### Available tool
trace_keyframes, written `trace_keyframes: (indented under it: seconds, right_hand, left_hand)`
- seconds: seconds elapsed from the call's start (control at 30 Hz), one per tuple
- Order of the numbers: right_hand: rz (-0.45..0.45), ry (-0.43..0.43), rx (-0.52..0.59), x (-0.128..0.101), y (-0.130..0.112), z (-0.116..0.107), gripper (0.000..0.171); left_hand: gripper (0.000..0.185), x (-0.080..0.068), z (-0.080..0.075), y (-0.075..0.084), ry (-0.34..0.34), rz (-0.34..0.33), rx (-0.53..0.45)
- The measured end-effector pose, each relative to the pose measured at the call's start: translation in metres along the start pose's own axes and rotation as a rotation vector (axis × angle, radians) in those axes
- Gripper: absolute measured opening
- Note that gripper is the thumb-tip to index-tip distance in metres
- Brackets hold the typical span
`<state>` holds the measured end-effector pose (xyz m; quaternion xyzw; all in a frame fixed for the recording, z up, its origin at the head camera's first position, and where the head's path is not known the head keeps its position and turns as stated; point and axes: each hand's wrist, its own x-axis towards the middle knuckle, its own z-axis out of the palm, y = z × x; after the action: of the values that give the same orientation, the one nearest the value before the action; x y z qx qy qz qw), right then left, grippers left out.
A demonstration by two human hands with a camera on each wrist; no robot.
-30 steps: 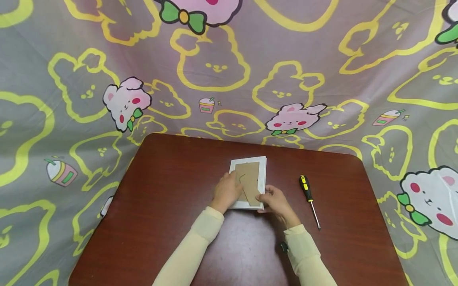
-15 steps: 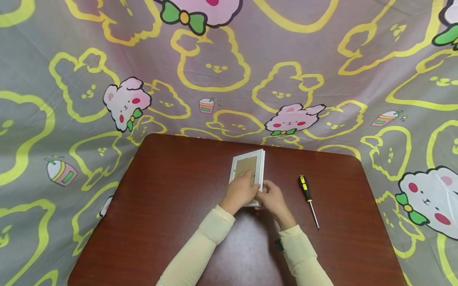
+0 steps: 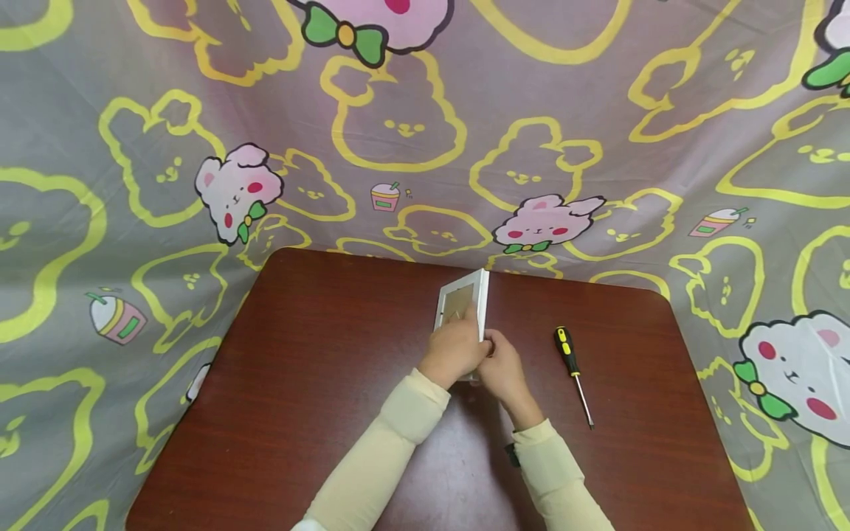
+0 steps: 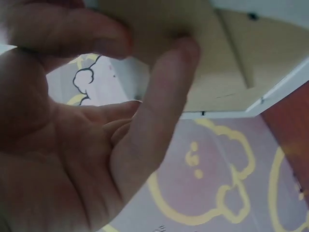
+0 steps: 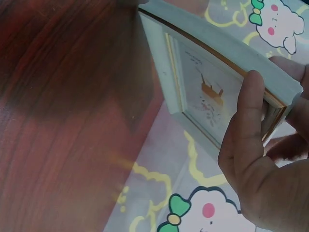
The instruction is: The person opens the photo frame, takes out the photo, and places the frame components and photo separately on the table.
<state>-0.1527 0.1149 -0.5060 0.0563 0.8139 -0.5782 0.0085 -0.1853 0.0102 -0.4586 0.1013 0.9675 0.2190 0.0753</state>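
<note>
A white picture frame (image 3: pixel 483 302) is held up and tilted above the table, its brown backing (image 3: pixel 458 301) facing me. My right hand (image 3: pixel 503 372) grips its lower right edge. The right wrist view shows the glazed front, with a small brown drawing (image 5: pixel 212 92) behind the glass and a finger (image 5: pixel 250 101) laid along the border. My left hand (image 3: pixel 454 350) is at the lower part of the back. In the left wrist view its thumb (image 4: pixel 111 43) and index finger (image 4: pixel 169 77) bear on the brown stand flap (image 4: pixel 159 19). The frame's lower back is hidden in the head view.
A black and yellow screwdriver (image 3: pixel 572 372) lies to the right on the dark reddish table (image 3: pixel 319 354). Patterned grey cloth (image 3: pixel 425 96) hangs behind the table and at both sides.
The picture frame has been raised and turned more onto its edge. My left hand has moved right across its back, close to my right hand. The screwdriver has stayed put.
</note>
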Motion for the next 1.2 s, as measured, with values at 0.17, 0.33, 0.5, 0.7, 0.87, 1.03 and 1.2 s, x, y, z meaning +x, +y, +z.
trace_keyframes:
  seconds: [0.17,0.33,0.5,0.7,0.87,1.03,1.2]
  right_hand:
    - [-0.063,0.019,-0.129,-0.002,-0.004,0.0,0.032]
    - [-0.042,-0.014,-0.067,-0.005,-0.008,0.0,0.037]
    - [-0.086,-0.026,-0.106,-0.008,-0.01,0.001,0.037]
    - [-0.144,-0.019,-0.175,-0.011,-0.01,0.003,0.04]
    - [-0.175,-0.009,-0.218,-0.011,-0.01,0.005,0.046]
    - [-0.201,0.0,-0.244,-0.012,-0.011,0.005,0.044]
    - [-0.207,0.011,-0.237,-0.011,-0.012,0.006,0.041]
  left_hand:
    - [0.087,0.002,-0.005,0.01,-0.01,-0.02,0.12]
    - [0.091,0.0,-0.008,0.014,0.013,-0.018,0.154]
    - [0.087,-0.005,-0.01,0.014,0.062,0.026,0.183]
    - [0.08,-0.01,-0.009,0.01,0.13,0.068,0.195]
    - [0.074,-0.013,-0.009,0.008,0.191,0.096,0.199]
    - [0.076,-0.011,-0.008,0.006,0.212,0.078,0.153]
    - [0.086,-0.009,-0.006,0.004,0.216,0.055,0.089]
